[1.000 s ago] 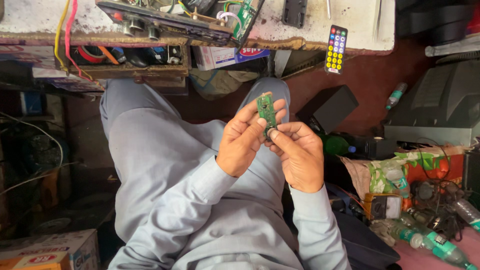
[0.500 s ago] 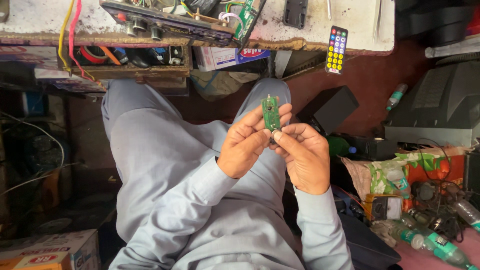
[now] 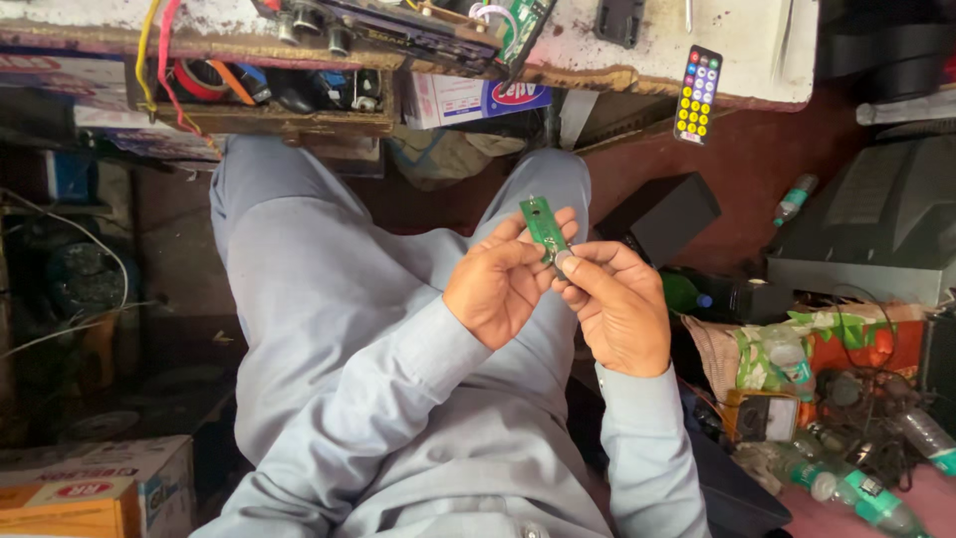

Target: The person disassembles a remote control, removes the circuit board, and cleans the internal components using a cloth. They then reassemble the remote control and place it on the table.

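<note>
Both hands, left hand (image 3: 498, 289) and right hand (image 3: 619, 309), pinch a small green circuit board (image 3: 543, 225) above the lap; gripping its edges seems wisest.

Matt green circuit board (image 3: 544, 227) with small shiny metal spots, soft matt grey cloth on the trousers (image 3: 329, 299) and sleeves, glossy plastic on the black remote (image 3: 697, 95) with its bright rubbery buttons, and a rough, chipped, paint-worn workbench top (image 3: 737, 50) edged in bare wood.
</note>
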